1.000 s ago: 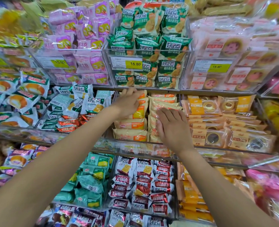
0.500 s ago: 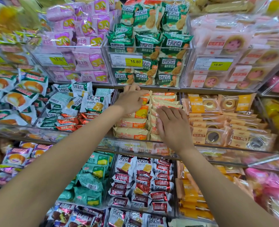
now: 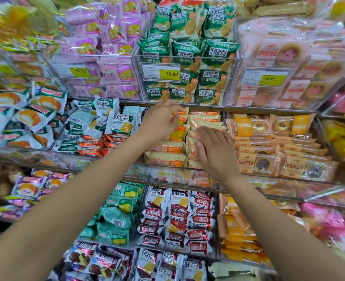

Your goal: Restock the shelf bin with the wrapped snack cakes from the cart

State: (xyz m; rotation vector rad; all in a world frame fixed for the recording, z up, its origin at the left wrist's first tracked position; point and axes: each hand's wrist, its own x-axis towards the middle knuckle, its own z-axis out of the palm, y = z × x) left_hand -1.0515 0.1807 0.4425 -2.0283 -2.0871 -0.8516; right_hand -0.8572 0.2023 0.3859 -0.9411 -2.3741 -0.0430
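from the head view, at the middle shelf, both hands are inside the clear acrylic shelf bin (image 3: pixel 168 173) that holds the cream-and-orange wrapped snack cakes (image 3: pixel 165 159).

the left hand (image 3: pixel 161 121) is up at the back left of the bin, its fingers (image 3: pixel 174 118) curled over the near edge of one upright orange-printed cake packet (image 3: pixel 180 118) and pinching it between thumb and fingertips (how firmly is hard to judge). the packet stands on edge just past those fingers, leaning against the flat stack behind it.

the right hand (image 3: pixel 216 153) lies lower and to the right, palm down, its fingers straight and slightly spread, resting on the right-hand column of cakes (image 3: pixel 205 121) and gripping nothing. those cakes lie flat with their long axis running left to right across the bin, so they sit directly under and just beyond the fingertips.

the relation that matters: the pinched packet is above and left of the right hand, with the left stack of cakes between them, so the left hand is plainly the nearer one to seat it. my guess is it needs laying down flat to match its neighbours, while the right hand steadies the other column.

the cart is not in view.
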